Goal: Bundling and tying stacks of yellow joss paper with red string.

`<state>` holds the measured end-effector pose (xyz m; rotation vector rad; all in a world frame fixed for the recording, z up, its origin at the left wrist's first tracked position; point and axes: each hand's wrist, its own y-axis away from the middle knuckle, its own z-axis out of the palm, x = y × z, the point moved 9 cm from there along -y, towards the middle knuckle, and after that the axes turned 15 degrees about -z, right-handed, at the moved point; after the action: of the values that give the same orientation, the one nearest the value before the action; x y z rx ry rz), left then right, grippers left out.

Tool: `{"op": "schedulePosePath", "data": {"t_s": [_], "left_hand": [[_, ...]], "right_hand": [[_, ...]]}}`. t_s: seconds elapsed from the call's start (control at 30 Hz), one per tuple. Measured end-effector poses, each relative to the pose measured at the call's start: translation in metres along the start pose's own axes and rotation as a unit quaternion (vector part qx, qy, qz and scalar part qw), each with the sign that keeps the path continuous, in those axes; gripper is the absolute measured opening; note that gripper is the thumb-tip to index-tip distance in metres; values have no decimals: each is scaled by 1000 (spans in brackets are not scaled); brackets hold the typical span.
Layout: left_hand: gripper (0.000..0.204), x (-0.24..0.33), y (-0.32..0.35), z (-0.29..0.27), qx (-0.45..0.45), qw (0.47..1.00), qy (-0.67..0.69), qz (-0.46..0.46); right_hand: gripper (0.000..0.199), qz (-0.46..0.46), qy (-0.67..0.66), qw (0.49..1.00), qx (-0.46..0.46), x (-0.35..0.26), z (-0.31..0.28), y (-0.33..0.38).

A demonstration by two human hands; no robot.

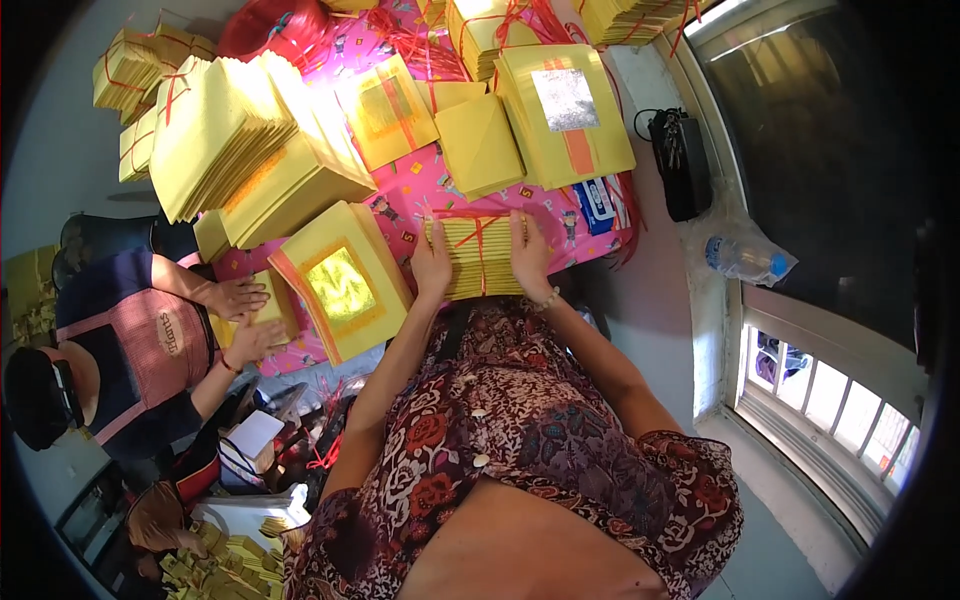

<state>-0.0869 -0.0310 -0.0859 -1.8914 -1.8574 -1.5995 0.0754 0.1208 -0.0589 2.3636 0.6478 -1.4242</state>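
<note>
A bundle of folded yellow paper (470, 268), tied with red string that crosses on its upper face, stands at the near edge of the pink table. My left hand (433, 264) presses against its left side and my right hand (530, 258) against its right, so both hold it between them. Beyond it lie a yellow paper packet (480, 147) and a tall stack of yellow paper (610, 120) with a silver square and an orange strip. Left of my left hand sits another stack (345, 285) with a shiny gold square.
A co-worker (140, 335) at the left rests both hands on a yellow stack. Large yellow piles (225, 130) and a red round container (270, 30) fill the far left. At the right are a blue-and-white packet (598, 207), a black case (680, 165) and a bagged bottle (745, 260).
</note>
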Motion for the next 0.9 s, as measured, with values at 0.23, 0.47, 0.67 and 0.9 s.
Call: {"op": "schedulePosePath", "data": {"t_s": [0.23,0.47,0.67,0.9], "left_hand": [[63,-3,-9,3,-37,995,69,59],[69,4,29,-1,-32,994,63,80],[68,-7,18,3,-71,991,91,64],[69,-4,34,1,-117,983,137,31]], "right_hand": [[49,71,-251,965,-16,33,-4,1],[53,-2,-223,967,-119,43,-7,23],[56,-36,-106,982,-153,19,10,32],[55,30,-203,975,-86,48,10,41]]}}
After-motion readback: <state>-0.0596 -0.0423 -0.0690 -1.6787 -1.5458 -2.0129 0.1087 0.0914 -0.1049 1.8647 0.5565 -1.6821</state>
